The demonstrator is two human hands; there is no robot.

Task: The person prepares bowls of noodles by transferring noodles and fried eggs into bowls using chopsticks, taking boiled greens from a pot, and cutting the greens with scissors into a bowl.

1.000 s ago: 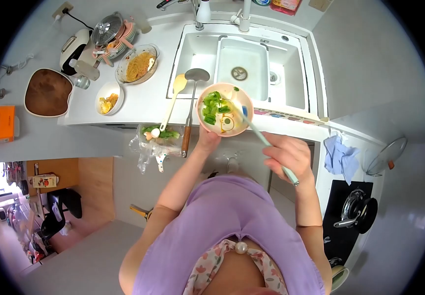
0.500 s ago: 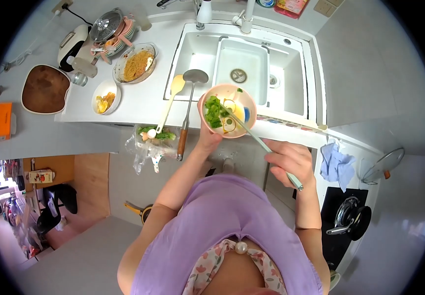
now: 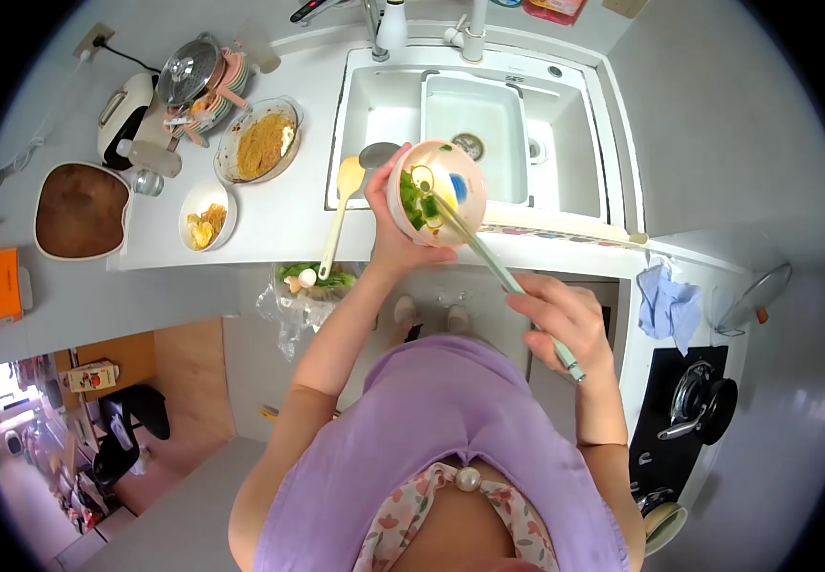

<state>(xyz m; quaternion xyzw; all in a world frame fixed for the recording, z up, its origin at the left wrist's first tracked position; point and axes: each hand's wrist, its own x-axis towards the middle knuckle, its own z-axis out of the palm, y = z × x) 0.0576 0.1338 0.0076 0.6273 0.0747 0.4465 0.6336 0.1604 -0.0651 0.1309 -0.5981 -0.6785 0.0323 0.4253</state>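
Observation:
My left hand [image 3: 401, 236] is closed around the side of a pink bowl [image 3: 471, 186], which it holds up in front of the sink, slightly tilted. Chopped green vegetable pieces [image 3: 414, 202] and some yellow liquid, looking like egg, lie in the bowl. Fingers of my right hand [image 3: 570, 319] are wrapped around pale green chopsticks [image 3: 495, 261], whose tips reach into the bowl beside the greens. On the counter left of my left hand lie a cream spatula [image 3: 342, 202] and a metal turner [image 3: 375, 154], its handle hidden behind my hand and arm.
A white double sink [image 3: 565, 181] is behind the bowl. To the left stand a glass dish of brown food [image 3: 262, 145] and a white bowl with food scraps [image 3: 207, 217]. A plastic bag [image 3: 284, 310] with greens hangs below the counter edge. A blue cloth [image 3: 670, 303] and a pan [image 3: 716, 412] are on the right.
The bowl and my left hand have moved slightly up and left, and the bowl is tilted more. The chopsticks have followed. My view has turned a little.

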